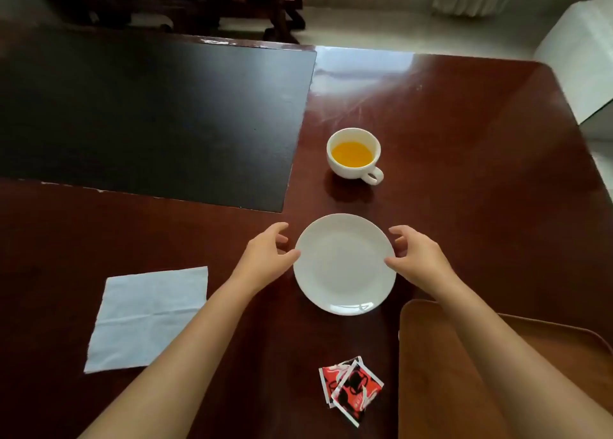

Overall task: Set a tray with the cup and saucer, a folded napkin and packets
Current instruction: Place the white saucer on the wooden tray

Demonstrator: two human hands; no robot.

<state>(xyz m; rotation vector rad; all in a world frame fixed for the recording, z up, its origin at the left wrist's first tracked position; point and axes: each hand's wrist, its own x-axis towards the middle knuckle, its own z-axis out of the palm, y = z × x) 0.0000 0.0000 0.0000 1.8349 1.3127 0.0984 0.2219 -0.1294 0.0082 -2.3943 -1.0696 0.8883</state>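
A white saucer [345, 264] lies flat on the dark wooden table. My left hand [267, 256] curls at its left rim with the thumb touching the edge. My right hand [414, 256] curls at its right rim, thumb on the edge. Both hands have their fingers apart and the saucer still rests on the table. Beyond it stands a white cup [354, 153] of orange liquid, handle toward the near right. An unfolded pale napkin [149, 316] lies flat at the left. Red and black packets [350, 387] lie in a small pile near me. The brown tray [431, 372] sits at the lower right, partly under my right forearm.
A large black mat [149, 116] covers the table's far left. The table's right edge [590, 160] runs beside a white piece of furniture [583, 50]. Dark furniture legs [285, 17] stand on the floor beyond the table.
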